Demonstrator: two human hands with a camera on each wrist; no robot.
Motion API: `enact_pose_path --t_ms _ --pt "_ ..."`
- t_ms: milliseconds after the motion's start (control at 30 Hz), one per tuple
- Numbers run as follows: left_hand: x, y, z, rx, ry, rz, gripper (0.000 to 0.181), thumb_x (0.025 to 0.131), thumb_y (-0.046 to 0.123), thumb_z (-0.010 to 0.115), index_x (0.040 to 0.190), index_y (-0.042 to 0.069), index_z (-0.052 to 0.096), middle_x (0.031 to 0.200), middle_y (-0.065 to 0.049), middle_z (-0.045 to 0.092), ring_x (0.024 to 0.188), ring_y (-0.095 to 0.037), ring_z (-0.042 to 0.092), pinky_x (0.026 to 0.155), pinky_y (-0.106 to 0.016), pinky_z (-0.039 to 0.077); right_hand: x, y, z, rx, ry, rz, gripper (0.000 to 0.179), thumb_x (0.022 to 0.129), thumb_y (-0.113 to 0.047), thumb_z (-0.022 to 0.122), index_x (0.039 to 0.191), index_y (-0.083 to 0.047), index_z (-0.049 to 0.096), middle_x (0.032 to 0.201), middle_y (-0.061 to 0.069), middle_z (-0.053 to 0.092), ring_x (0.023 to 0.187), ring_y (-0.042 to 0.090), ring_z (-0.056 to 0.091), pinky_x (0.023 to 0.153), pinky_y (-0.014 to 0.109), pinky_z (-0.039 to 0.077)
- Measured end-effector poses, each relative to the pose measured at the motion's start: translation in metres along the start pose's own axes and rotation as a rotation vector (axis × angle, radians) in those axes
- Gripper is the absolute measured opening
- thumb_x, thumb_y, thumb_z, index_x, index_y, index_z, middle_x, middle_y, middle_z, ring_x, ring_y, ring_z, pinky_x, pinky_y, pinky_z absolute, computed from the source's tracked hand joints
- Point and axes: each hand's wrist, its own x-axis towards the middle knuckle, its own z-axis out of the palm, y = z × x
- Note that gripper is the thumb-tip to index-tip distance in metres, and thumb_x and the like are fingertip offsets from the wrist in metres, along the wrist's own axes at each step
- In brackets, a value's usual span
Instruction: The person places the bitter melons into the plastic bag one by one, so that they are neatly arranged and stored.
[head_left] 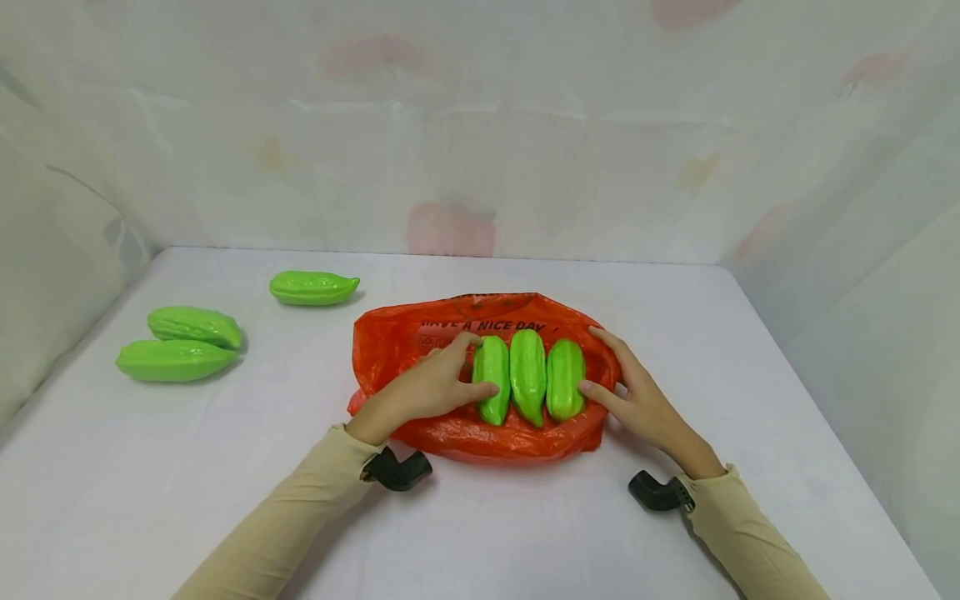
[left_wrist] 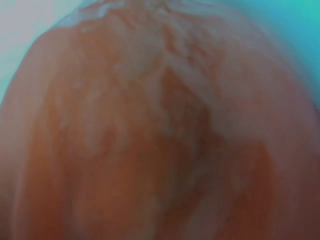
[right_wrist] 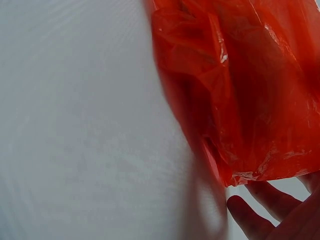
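An orange-red plastic bag (head_left: 450,432) with printed words lies open on the white table. Inside it are three light green bitter melons side by side: the left one (head_left: 493,375), the middle one (head_left: 528,371) and the right one (head_left: 566,379). My left hand (head_left: 427,387) reaches over the bag's left part, thumb and forefinger gripping the left melon. At the opposite side my right hand (head_left: 637,400) holds the bag's edge, its thumb over the rim by the right melon and its fingers outside. The right wrist view shows fingers (right_wrist: 250,215) beside the crumpled bag (right_wrist: 265,100).
Two bitter melons lie against each other at the left, a rear one (head_left: 193,325) and a front one (head_left: 176,361). Another bitter melon (head_left: 313,287) lies farther back. A pale patterned sheet (head_left: 525,167) hangs behind the table (head_left: 510,533). The left wrist view is blurred.
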Motion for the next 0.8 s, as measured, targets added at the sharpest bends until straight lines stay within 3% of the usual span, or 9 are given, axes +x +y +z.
enact_pose_path --t_ms 333,567,800 --pt "0.0001 0.0007 -0.0005 0.013 0.003 0.002 0.066 0.092 0.042 0.069 0.144 0.014 0.041 0.119 -0.008 0.068 0.113 -0.023 0.063 0.095 -0.044 0.051 -0.0001 0.0003 -0.0001 0.005 0.003 -0.01 0.072 0.096 -0.017 0.065 0.156 -0.02 0.024 0.16 0.014 0.029 0.141 0.036 0.04 0.112 0.062 0.035" --pt "-0.0015 -0.0005 -0.0048 0.061 0.038 0.005 0.062 0.092 0.041 0.069 0.143 0.015 0.045 0.117 -0.008 0.068 0.111 -0.024 0.061 0.092 -0.044 0.052 0.0001 0.001 0.0005 0.012 0.001 -0.013 0.072 0.096 -0.018 0.065 0.156 -0.021 0.025 0.16 0.012 0.03 0.141 0.034 0.04 0.112 0.06 0.035" --pt "-0.003 0.0009 -0.0089 0.059 0.086 0.052 0.055 0.091 0.035 0.072 0.136 0.014 0.051 0.117 -0.009 0.069 0.109 -0.024 0.064 0.091 -0.042 0.053 -0.0003 0.0007 0.0001 0.006 0.0 -0.007 0.072 0.096 -0.019 0.065 0.156 -0.022 0.024 0.16 0.012 0.03 0.142 0.034 0.04 0.112 0.061 0.034"
